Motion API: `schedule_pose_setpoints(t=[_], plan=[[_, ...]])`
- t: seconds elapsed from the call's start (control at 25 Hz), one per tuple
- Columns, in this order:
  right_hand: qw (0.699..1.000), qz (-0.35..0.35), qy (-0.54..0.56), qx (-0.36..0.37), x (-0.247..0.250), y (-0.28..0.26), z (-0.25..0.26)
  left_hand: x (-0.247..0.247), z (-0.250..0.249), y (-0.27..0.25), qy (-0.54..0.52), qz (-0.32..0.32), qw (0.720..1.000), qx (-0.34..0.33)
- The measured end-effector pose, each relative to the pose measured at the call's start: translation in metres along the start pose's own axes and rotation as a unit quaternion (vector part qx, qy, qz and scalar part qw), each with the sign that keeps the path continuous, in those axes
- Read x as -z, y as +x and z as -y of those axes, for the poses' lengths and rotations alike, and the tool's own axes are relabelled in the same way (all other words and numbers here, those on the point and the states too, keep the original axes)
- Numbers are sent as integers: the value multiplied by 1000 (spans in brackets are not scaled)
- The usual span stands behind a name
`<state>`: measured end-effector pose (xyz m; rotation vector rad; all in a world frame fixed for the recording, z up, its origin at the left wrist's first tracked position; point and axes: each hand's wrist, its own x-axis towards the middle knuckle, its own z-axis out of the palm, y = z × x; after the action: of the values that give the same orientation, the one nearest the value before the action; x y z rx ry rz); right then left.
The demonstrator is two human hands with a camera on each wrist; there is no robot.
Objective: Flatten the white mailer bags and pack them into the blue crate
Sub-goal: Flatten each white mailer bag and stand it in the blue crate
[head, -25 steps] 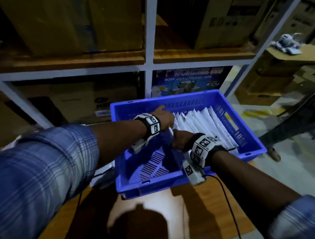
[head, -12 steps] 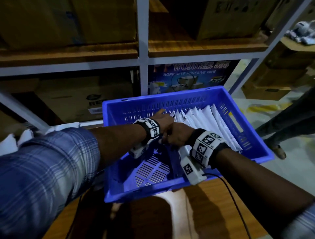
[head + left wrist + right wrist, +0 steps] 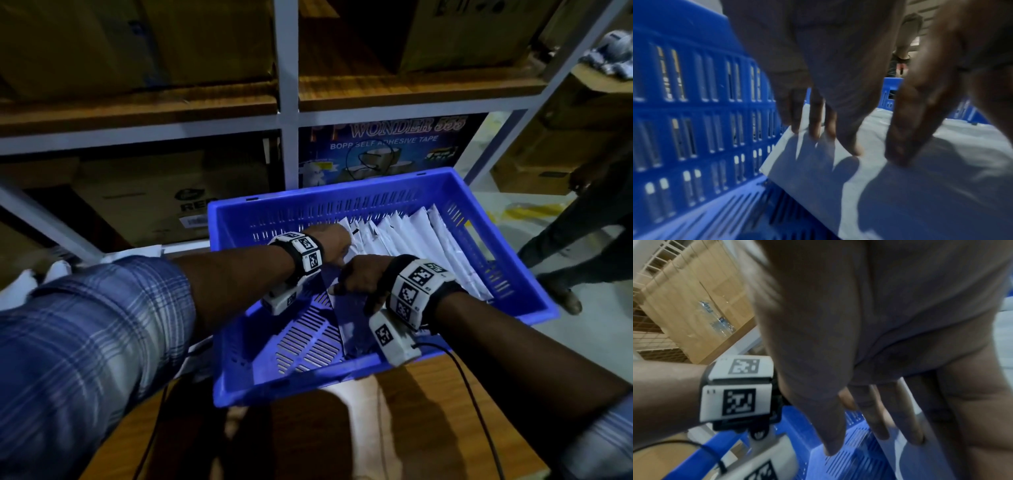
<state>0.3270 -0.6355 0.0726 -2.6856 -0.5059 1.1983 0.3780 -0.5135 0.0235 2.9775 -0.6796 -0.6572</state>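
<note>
Both hands inside the blue slotted plastic crate (image 3: 359, 383) on the wooden tabletop (image 3: 428, 428). Left hand (image 3: 334, 241) flat, fingers straight, pressing the nearest white plastic mailer bag (image 3: 890, 186) against the leaning row (image 3: 421, 240). Right hand (image 3: 363, 277) fingers extended on the same bag; no pinch visible. Bags look thin, light, slippery, floppy; best controlled by the top edge, palms flat.

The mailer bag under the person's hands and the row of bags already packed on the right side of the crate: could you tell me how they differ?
The mailer bag under the hands leans at a shallow slant with its broad face showing; the packed row stands on edge, fanned, showing mostly edges. The left hand and right hand press on the first; the row's right part goes untouched. The first lies in shadow; the row catches light. Both are white and sit inside the blue crate.
</note>
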Motion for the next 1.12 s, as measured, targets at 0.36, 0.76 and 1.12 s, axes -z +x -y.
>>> schedule_pose_setpoints(t=[0.36, 0.76, 1.12], plan=[[1000, -2, -12, -8, 3, -22, 16, -6, -12, -8, -9, 58, 998, 27], [976, -218, 26, 13, 14, -80, 59, 45, 13, -115, -100, -176, 977, 60], [872, -421, 91, 231, -94, -105, 211, -76, 67, -316, -232, -431, 867, 95]])
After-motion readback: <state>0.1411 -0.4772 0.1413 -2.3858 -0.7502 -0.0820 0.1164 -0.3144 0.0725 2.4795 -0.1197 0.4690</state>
